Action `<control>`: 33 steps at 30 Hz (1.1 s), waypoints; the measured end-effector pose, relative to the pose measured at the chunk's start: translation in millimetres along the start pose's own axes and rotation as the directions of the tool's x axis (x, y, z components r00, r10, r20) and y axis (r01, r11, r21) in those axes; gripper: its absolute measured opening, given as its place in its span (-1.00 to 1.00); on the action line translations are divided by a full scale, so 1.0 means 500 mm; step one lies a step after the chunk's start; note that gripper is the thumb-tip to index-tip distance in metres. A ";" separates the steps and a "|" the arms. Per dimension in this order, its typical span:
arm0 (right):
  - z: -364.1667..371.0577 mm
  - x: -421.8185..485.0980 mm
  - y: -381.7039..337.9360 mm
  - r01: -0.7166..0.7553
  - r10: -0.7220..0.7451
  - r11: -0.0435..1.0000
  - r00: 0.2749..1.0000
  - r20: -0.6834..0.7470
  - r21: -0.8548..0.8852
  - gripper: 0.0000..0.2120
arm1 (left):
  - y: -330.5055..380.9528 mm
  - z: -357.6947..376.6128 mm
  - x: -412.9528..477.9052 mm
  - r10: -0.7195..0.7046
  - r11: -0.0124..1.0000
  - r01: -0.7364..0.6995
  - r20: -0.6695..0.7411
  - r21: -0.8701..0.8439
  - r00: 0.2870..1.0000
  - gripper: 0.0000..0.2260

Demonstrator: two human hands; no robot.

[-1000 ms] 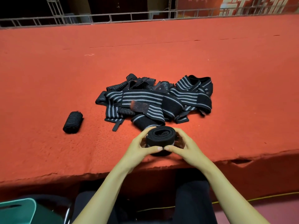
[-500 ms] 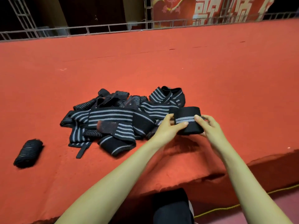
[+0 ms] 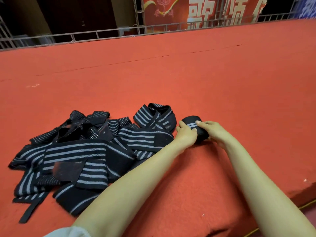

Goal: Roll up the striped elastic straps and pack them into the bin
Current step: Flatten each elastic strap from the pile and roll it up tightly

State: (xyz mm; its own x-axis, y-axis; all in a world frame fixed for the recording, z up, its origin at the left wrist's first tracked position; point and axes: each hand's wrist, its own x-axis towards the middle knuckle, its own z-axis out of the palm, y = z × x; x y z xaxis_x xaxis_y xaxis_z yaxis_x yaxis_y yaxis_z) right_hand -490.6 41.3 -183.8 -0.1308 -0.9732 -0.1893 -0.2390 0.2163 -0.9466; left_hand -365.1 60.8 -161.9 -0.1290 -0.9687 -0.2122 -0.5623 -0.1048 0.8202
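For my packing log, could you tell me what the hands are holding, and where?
Both hands hold one rolled strap: left hand at its left end, right hand at its right end.

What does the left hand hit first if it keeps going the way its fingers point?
The left hand points up and right, and already touches the rolled strap that the right hand also grips. Beyond that, only bare red carpet, as far as visible.
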 end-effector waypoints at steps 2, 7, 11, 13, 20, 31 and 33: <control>0.000 0.011 0.011 -0.006 0.007 1.000 1.000 0.013 -0.007 -0.71 | -0.003 -0.001 0.005 0.012 0.994 -0.014 0.022 0.112 1.000 -0.39; -0.002 0.014 0.017 0.016 -0.021 0.999 0.994 0.104 0.043 -0.67 | -0.018 -0.011 -0.013 0.054 0.923 -0.082 0.084 0.377 0.995 -0.38; 0.019 0.013 0.020 0.004 -0.005 1.000 0.993 0.117 0.004 -0.62 | -0.062 -0.008 -0.034 0.323 0.814 -0.283 0.008 0.507 0.946 -0.47; 0.029 0.013 0.016 0.109 -0.119 0.957 0.993 -0.018 -0.267 -0.62 | -0.085 -0.009 -0.030 0.405 0.753 -0.334 0.001 0.567 0.914 -0.48; 0.041 -0.008 0.025 0.454 -0.564 0.686 0.826 -0.021 -0.569 -0.85 | -0.087 -0.037 -0.029 0.325 0.826 -0.316 0.064 0.466 0.943 -0.52; 0.058 -0.094 -0.013 0.529 -0.569 0.544 0.803 0.177 -0.652 -0.72 | -0.115 -0.130 -0.110 0.342 0.894 -0.317 -0.026 0.318 0.939 -0.60; 0.097 -0.127 -0.032 0.589 -0.595 0.526 0.770 0.228 -0.614 -0.71 | -0.146 -0.167 -0.137 0.349 0.895 -0.304 -0.087 0.327 0.933 -0.59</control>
State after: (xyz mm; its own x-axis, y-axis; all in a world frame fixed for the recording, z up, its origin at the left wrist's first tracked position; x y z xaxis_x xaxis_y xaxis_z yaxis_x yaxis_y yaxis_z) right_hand -432.0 95.6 -169.1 0.2610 -0.8964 0.3583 -0.7932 -0.4107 -0.4496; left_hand -247.1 116.1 -162.8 -0.2454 -0.9601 0.1345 -0.7313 0.2744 0.6244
